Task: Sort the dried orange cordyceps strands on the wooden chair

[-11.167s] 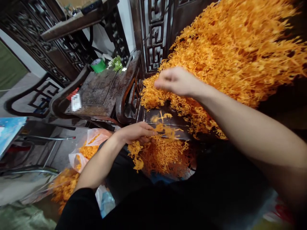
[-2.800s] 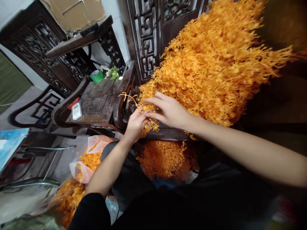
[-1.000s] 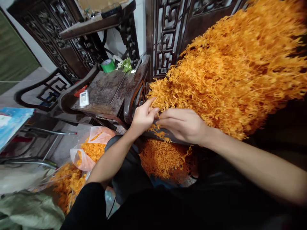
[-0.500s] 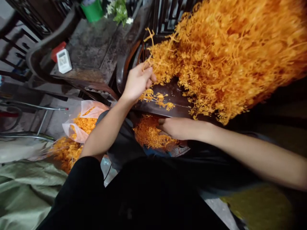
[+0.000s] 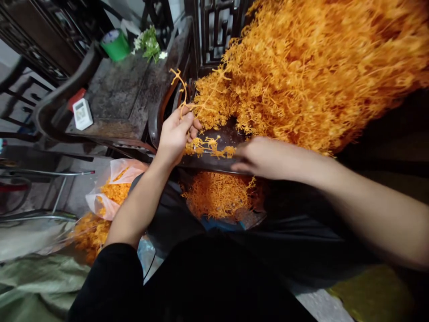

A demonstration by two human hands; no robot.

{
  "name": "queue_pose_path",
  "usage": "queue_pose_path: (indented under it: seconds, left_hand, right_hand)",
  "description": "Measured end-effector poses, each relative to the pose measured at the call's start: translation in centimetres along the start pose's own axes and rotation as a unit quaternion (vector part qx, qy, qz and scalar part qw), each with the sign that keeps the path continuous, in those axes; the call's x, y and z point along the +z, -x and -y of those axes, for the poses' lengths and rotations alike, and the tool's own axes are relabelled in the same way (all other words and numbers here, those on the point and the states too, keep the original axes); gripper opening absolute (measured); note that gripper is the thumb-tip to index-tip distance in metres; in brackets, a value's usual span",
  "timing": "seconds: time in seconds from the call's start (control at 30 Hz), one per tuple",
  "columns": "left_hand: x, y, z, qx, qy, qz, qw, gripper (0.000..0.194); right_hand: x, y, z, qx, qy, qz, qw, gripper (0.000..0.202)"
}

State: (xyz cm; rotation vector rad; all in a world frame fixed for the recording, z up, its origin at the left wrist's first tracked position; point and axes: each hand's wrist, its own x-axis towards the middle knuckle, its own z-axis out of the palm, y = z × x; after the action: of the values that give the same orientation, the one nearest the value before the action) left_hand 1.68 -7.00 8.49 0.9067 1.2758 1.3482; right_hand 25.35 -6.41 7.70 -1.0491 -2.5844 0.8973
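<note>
My left hand (image 5: 177, 134) is closed in a pinch on thin orange branching sprigs (image 5: 181, 85), which stick up above the fingers. A big heap of the same orange branching pieces (image 5: 318, 76) covers the dark wooden seat (image 5: 214, 163) to the right. Small loose orange pieces (image 5: 217, 147) lie near the seat's front edge, just right of my left hand. My right hand (image 5: 254, 156) is over that edge, beside those pieces; motion smears its fingers, so their hold cannot be made out. Below it, between my legs, a container holds a tangle of orange stems (image 5: 219, 194).
A second wooden chair (image 5: 120, 85) at the left bears a green tape roll (image 5: 115, 44), white flowers (image 5: 149, 44) and a white digital device (image 5: 82, 114). On the floor stands a pinkish plastic bag (image 5: 112, 205) with orange pieces. Green cloth (image 5: 36, 286) lies lower left.
My right hand has risen from the stems between my legs to the seat's edge. The left hand still pinches sprigs, which show more fully. The whole view has shifted a little.
</note>
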Motion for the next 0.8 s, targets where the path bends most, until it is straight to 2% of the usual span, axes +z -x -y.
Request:
queue_pose_path:
  seconds: [0.07,0.13,0.23,0.27,0.33,0.4,0.47,0.53,0.63,0.73,0.8]
  left_hand:
    - [0.3,0.3,-0.1,0.0,0.009,0.003,1.0,0.02]
    - [0.9,0.5,0.0,-0.001,0.026,0.017,0.999,0.021]
    - [1.7,0.9,-0.1,-0.019,0.056,0.041,0.997,0.02]
    - [1.9,1.0,-0.2,-0.032,0.062,0.045,0.997,0.018]
    - [2.1,1.3,-0.6,-0.064,0.072,0.054,0.994,0.014]
    - [1.8,1.4,-1.1,-0.085,0.084,0.059,0.991,0.013]
    - [1.2,1.4,-1.3,-0.094,0.102,0.06,0.988,0.014]
    - [0.6,1.2,-1.3,-0.094,0.123,0.057,0.986,0.012]
    - [0.0,1.0,-1.0,-0.078,0.15,0.059,0.984,0.01]
    - [0.0,1.0,-0.9,-0.06,0.153,0.06,0.985,0.012]
    - [0.2,1.2,-0.9,-0.054,0.155,0.062,0.984,0.013]
  right_hand:
    - [-1.7,-0.7,0.8,0.017,-0.027,-0.091,0.995,0.035]
    - [-2.1,-1.5,1.6,0.005,-0.099,-0.155,0.983,0.042]
    - [-1.6,-2.8,1.7,-0.047,-0.154,-0.146,0.976,0.034]
    - [-1.7,-3.2,1.3,-0.045,-0.155,-0.175,0.971,0.029]
    - [-2.8,-3.9,0.1,-0.021,-0.165,-0.296,0.94,0.03]
    - [-4.6,-4.4,-1.4,-0.002,-0.191,-0.421,0.887,0.032]
    - [-6.2,-4.7,-2.6,0.002,-0.214,-0.461,0.862,0.031]
    - [-6.8,-4.9,-3.0,0.014,-0.231,-0.435,0.87,0.024]
    - [-5.6,-5.2,-2.3,0.017,-0.225,-0.348,0.91,0.015]
    - [-3.6,-5.4,-0.6,-0.035,-0.151,-0.237,0.959,0.026]
    - [-2.5,-5.3,0.5,-0.061,-0.112,-0.142,0.982,0.038]
